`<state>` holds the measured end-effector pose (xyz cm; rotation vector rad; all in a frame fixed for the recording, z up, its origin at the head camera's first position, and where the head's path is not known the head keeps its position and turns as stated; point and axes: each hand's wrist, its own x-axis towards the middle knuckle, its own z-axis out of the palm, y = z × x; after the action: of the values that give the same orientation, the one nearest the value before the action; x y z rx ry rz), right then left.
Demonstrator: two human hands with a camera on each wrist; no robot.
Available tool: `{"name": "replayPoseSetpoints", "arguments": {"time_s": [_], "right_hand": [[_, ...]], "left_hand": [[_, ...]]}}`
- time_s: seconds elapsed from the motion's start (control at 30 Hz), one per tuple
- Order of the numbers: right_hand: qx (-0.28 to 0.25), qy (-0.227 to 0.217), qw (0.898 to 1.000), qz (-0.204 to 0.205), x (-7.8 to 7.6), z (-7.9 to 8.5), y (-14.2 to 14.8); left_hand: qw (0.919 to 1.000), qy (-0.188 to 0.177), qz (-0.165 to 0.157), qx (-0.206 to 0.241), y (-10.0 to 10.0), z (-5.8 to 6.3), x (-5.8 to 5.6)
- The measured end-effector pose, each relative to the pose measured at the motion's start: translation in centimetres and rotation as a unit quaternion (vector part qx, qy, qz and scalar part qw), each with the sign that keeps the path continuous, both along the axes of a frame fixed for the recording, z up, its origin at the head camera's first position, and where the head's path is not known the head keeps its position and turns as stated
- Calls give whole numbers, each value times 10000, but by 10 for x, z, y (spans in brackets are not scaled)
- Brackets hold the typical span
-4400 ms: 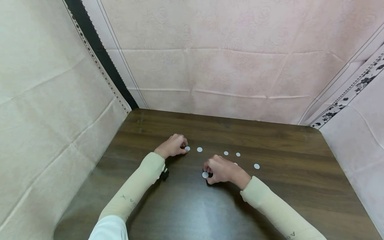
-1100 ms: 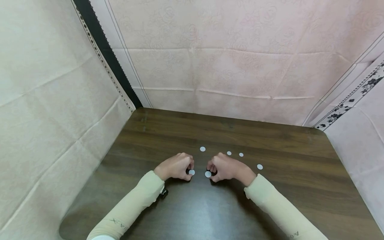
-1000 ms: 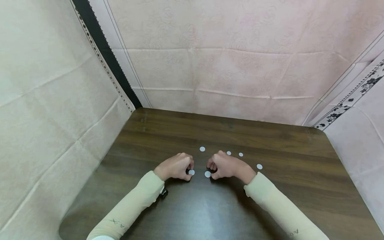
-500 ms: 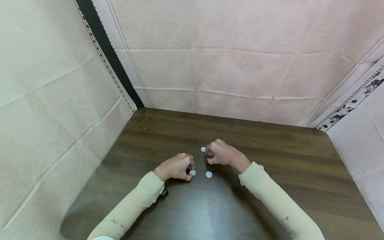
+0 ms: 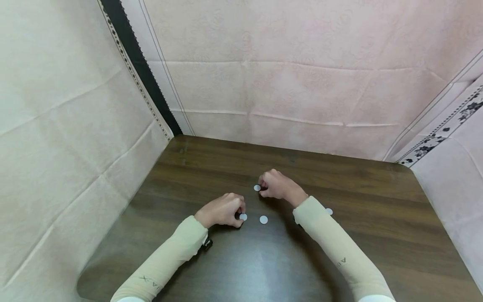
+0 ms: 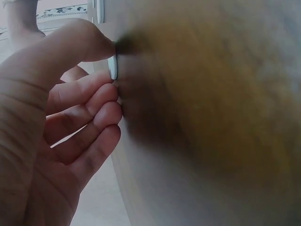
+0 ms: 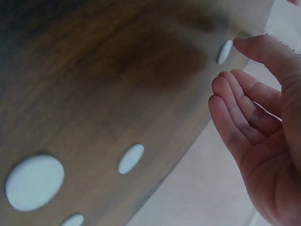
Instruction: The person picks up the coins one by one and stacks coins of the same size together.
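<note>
In the head view my left hand [image 5: 222,209] pinches a small white disc [image 5: 243,217] low over the table. The left wrist view shows that white disc [image 6: 113,67] edge-on between thumb and index finger. My right hand [image 5: 278,187] is farther back, thumb and fingers curved at the edge of another white disc [image 5: 257,188]. From the right wrist, this white disc [image 7: 225,52] sits beside the thumb tip, and a gap shows between it and the visible fingers. A third white disc [image 5: 263,219] lies between the hands, touched by neither.
A white disc [image 5: 329,211] shows beside the right sleeve. The right wrist view has a large white disc [image 7: 35,182] and two smaller ones lying under the arm. All are on the dark wooden table [image 5: 211,155]. Pale cloth [image 5: 294,96] hangs behind it.
The left hand brought its disc nearer, then stayed still there. My right hand left the middle disc and moved back to the far disc, its sleeve partly covering the right-hand disc.
</note>
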<state>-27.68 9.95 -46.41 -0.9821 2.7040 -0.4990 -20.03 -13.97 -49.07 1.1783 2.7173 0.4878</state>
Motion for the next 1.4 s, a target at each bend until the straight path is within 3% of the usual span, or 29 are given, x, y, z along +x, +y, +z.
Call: {"name": "replayPoseSetpoints", "arguments": {"time_s": [0.37, 0.67, 0.93, 1.13, 1.4], "right_hand": [[91, 119, 9996, 227, -12, -14, -7], [125, -272, 9994, 169, -17, -7, -12], [383, -319, 9986, 197, -19, 1, -20], [741, -116, 9971, 83, -21, -2, -25], [823, 216, 9958, 327, -22, -8, -25]], "left_hand": [[9997, -202, 9, 103, -3, -1, -1], [9993, -380, 42, 61, -1, 2, -1], [9994, -330, 45, 28, -1, 3, 0], [9993, -356, 116, 14, -1, 4, 1], [9992, -363, 152, -12, -1, 4, 2]]}}
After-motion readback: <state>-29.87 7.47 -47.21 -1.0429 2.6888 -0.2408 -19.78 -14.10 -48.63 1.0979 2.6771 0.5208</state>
